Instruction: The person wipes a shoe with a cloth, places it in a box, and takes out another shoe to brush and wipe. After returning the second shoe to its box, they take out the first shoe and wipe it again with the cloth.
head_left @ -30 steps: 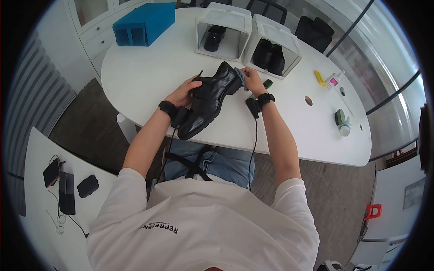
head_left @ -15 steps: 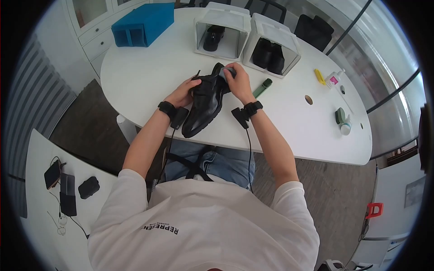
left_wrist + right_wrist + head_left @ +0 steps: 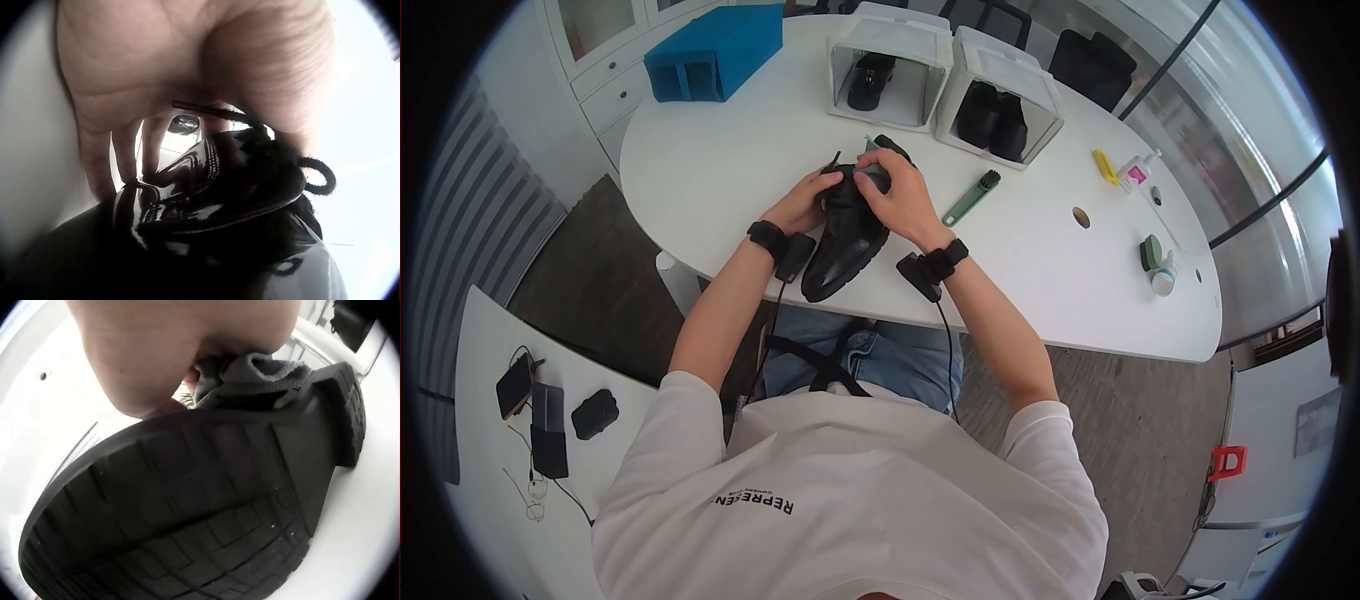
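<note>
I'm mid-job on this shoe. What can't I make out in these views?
- Gray cloth: head view, largely covered by the right hand.
- Sole of the black shoe: right wrist view, part cut off by the bottom edge.
- Any wording on the pump bottle: head view, too small to read.

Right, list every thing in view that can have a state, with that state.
Shoe: tilted, held by the left grip
Lace: looped, one end free
Gray cloth: bunched in the right grip, against the shoe
Green brush: lying on the table
White boxes: open-fronted, black shoes inside
Drawers: closed
Bottles: open or capped, too small to tell
</note>
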Action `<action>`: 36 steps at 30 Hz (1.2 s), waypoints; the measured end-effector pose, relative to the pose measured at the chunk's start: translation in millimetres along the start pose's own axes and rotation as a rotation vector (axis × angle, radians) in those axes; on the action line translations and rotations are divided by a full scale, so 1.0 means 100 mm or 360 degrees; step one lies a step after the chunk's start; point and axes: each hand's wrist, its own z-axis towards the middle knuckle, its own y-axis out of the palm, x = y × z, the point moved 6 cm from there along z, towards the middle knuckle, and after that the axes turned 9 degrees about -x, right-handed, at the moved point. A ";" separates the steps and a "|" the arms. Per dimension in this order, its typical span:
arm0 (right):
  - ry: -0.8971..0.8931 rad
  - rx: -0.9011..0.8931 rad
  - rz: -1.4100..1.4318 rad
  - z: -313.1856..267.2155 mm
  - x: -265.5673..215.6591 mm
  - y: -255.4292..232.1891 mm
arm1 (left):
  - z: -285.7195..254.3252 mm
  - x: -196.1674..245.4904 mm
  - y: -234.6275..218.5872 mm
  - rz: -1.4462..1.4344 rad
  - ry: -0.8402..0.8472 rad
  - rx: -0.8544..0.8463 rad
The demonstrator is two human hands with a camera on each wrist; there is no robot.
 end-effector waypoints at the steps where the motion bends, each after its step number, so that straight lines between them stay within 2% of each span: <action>1: 0.0013 0.0004 0.0091 -0.01 -0.01 0.00 | 0.00 0.00 0.01 0.0001 0.0005 -0.0004; 3: 0.0033 0.0011 0.0182 -0.07 -0.02 0.03 | 0.00 -0.01 0.01 0.0002 0.0003 -0.0011; 5: -0.0104 0.0126 0.0336 -0.12 -0.09 0.04 | 0.01 -0.03 -0.03 0.0010 -0.0031 0.0006; 17: -0.0202 0.0190 0.0516 -0.41 -0.32 0.07 | 0.03 -0.05 -0.07 0.0010 0.0003 -0.0043; 23: -0.0133 0.0273 0.0512 -0.54 -0.42 0.14 | 0.00 -0.01 0.04 0.0019 0.0022 0.0006; 27: -0.0207 0.0276 0.0357 -0.62 -0.55 0.19 | -0.03 0.00 0.05 0.0017 0.0018 -0.0003; 29: -0.0239 0.0267 0.0261 -0.64 -0.59 0.21 | -0.04 0.04 0.13 0.0026 -0.0010 -0.0108; 36: -0.0309 0.0305 0.0230 -0.59 -0.45 0.18 | 0.01 -0.01 0.06 0.0036 0.0013 -0.0061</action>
